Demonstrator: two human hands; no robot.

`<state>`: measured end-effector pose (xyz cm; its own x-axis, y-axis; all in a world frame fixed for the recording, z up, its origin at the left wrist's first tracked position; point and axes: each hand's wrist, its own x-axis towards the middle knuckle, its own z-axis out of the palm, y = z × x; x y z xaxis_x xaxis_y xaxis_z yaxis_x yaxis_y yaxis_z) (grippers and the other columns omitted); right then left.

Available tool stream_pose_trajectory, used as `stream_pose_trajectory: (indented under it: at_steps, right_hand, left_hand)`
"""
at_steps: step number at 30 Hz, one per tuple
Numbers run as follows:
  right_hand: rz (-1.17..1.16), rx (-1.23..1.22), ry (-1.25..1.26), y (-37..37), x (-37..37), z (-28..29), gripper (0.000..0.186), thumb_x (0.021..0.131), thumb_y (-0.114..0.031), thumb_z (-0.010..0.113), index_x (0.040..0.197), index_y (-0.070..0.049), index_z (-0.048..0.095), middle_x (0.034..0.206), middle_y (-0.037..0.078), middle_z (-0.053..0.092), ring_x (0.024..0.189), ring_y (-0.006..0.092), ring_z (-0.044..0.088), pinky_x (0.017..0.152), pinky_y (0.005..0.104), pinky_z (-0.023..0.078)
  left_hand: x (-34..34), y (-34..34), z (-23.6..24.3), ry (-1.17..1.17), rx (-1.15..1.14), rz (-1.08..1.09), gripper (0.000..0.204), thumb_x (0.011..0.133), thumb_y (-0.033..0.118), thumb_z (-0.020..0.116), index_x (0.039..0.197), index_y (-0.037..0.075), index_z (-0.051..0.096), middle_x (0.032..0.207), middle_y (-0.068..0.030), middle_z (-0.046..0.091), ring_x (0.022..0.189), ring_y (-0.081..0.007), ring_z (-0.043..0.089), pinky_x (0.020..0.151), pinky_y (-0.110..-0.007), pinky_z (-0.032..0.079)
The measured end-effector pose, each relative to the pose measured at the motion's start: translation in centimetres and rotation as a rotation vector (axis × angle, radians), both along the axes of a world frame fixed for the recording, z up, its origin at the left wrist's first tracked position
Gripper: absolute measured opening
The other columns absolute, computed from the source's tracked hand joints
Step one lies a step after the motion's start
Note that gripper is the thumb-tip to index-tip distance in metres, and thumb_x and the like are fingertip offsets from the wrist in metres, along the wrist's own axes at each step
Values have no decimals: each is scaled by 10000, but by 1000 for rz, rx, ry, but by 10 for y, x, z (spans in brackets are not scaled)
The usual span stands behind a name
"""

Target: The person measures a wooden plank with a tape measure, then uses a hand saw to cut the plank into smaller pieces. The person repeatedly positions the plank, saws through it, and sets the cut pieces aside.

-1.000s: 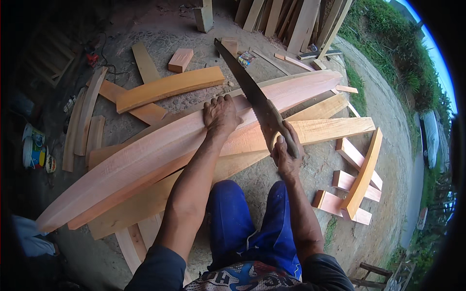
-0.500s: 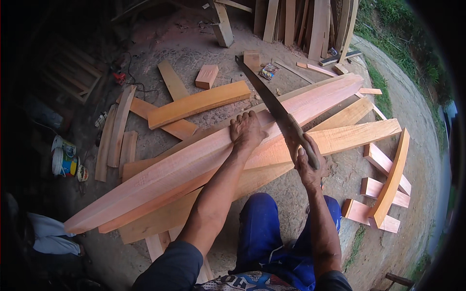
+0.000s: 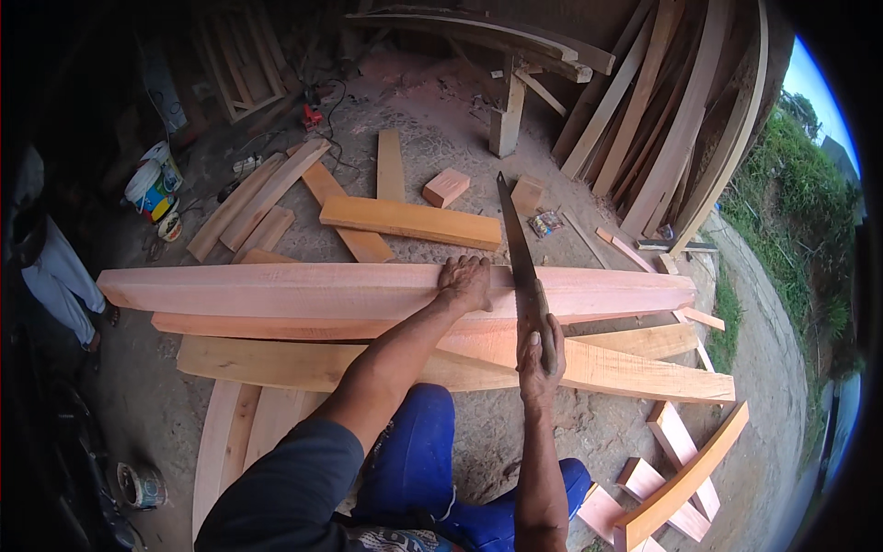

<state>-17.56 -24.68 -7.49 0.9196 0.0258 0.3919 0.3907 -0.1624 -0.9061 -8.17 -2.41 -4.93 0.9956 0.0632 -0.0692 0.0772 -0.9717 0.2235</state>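
A long pale pink plank [image 3: 221,290] lies crosswise on a pile of boards [image 3: 276,359] in front of me. My left hand [image 3: 465,283] grips its upper edge right of the middle, fingers bent over it. Just to the right, my right hand [image 3: 541,354] is closed on the handle of a hand saw [image 3: 518,239]. The saw's dark blade points away from me and crosses the plank's top edge; whether its teeth are in the wood I cannot tell. An orange-tan board [image 3: 405,221] rests on other offcuts beyond the plank.
Loose blocks [image 3: 446,186] and short boards [image 3: 685,478] lie on the concrete floor [image 3: 451,124]. Planks [image 3: 685,110] lean at the back right beside a wooden post [image 3: 506,120]. Buckets [image 3: 147,184] stand at the left, near a person in pale trousers [image 3: 55,276]. A grassy slope [image 3: 791,239] borders the right.
My view has turned and tilted upward: the plank now runs nearly level and more of the back shows. The saw appears more upright. Both hands keep their holds.
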Motion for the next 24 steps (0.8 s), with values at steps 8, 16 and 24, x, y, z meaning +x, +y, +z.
stream_pose_trajectory:
  at_steps: [8, 16, 24]
  right_hand:
    - [63, 86, 81, -2, -1, -34, 611, 1081, -299, 680, 1554, 40, 492, 1491, 226, 623, 1376, 301, 606, 1150, 396, 477]
    - [83, 68, -20, -7, 8, 5, 541, 1082, -240, 682, 1544, -7, 526, 1407, 230, 689, 1279, 292, 678, 1079, 386, 524]
    - [30, 60, 174, -122, -191, -9, 649, 1009, -294, 766, 1480, 91, 539, 1281, 247, 737, 1096, 280, 744, 993, 403, 571]
  left_hand:
    - [6, -14, -1, -9, 81, 124, 944, 616, 434, 1020, 1361, 39, 594, 1357, -169, 669, 1349, -339, 584, 1125, -529, 405]
    - [-5, -14, 4, -42, 74, 83, 902, 635, 440, 1008, 1336, 48, 598, 1349, -166, 681, 1368, -353, 586, 1142, -567, 399]
    - [-1, -12, 9, 36, 58, 81, 888, 640, 430, 997, 1340, 59, 597, 1375, -150, 675, 1380, -338, 577, 1151, -549, 390]
